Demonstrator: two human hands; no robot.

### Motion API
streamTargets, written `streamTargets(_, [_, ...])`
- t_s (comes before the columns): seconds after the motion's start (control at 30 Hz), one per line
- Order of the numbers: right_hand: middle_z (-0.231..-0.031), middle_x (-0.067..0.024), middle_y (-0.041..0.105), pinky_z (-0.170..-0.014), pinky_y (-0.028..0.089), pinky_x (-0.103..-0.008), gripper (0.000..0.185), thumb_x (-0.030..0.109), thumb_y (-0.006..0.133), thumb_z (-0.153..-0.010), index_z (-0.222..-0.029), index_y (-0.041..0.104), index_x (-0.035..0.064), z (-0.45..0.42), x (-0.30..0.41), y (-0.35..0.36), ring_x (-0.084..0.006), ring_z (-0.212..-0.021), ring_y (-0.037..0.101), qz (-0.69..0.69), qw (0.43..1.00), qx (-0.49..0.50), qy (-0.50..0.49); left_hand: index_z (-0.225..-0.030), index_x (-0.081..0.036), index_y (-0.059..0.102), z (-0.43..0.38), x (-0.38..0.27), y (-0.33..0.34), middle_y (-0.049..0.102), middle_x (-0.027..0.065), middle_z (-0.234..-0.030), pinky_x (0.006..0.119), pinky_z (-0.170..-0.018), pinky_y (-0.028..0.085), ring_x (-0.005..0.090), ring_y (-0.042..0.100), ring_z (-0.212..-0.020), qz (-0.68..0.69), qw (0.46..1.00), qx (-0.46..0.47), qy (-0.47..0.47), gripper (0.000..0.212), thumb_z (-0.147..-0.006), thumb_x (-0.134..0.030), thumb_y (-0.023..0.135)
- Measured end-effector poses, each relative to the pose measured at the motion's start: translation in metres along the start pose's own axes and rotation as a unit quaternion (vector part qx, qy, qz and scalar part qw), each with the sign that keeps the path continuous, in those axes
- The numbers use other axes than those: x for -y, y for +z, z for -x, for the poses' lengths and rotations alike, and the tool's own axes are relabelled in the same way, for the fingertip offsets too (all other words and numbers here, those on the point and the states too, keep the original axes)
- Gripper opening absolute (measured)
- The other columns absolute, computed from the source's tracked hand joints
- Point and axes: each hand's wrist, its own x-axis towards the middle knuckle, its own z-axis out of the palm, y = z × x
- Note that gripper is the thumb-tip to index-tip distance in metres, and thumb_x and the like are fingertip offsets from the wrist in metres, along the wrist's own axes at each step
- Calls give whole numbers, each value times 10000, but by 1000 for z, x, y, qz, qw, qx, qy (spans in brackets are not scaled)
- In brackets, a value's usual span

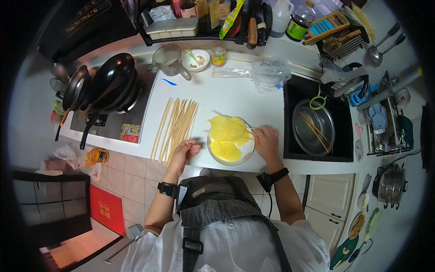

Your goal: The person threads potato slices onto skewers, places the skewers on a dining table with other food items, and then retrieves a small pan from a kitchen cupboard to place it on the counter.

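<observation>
Thin yellow slices, apparently potato (226,151), lie on a round plate (247,159) at the counter's front edge. Wooden skewers run through the upper slices, and their ends stick out on both sides. My right hand (266,141) is at the plate's right rim, its fingers closed on a skewer end (250,133). Left of the plate, my left hand (185,151) is held with its fingers apart and nothing seen in it. It is beside a spread of loose bamboo skewers (178,124), whose lower ends reach the counter's edge.
A black sink (343,142) with a metal basin (331,125) is at the right. Pans (114,78) stand on the stove at the left. Along the back are a saucepan (167,56), a white bowl (205,56), a jar (218,57) and clear plastic bags (270,76).
</observation>
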Motion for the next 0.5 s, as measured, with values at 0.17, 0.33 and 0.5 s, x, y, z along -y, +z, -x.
streamTargets(0.17, [-877, -100, 523, -766, 361, -414, 204, 91, 537, -756, -959, 550, 74, -4, 16, -19, -297, -857, 493, 40, 999, 10, 23, -987, -38, 541, -11, 12, -51, 585, 31, -839, 231, -628, 446, 98, 529, -686, -163, 973, -102, 124, 165, -914, -138, 432])
streamTargets(0.33, [-900, -119, 530, -770, 368, -400, 285, 48, 509, -783, -1068, 504, 25, 33, 30, -28, -289, -837, 496, 10, 998, -20, 62, -890, -12, 563, -17, 1, -93, 571, 147, -796, 359, -626, 457, 263, 558, -686, -474, 792, -265, 279, 112, -817, -94, 539])
streamTargets(0.5, [-879, -119, 553, -723, 400, -357, 304, 8, 506, -798, -1100, 476, 4, 67, 37, -35, -253, -776, 514, -54, 994, -29, 88, -872, 9, 551, -34, -18, -108, 557, 182, -771, 409, -633, 457, 328, 552, -702, -537, 727, -296, 309, 127, -784, -82, 550])
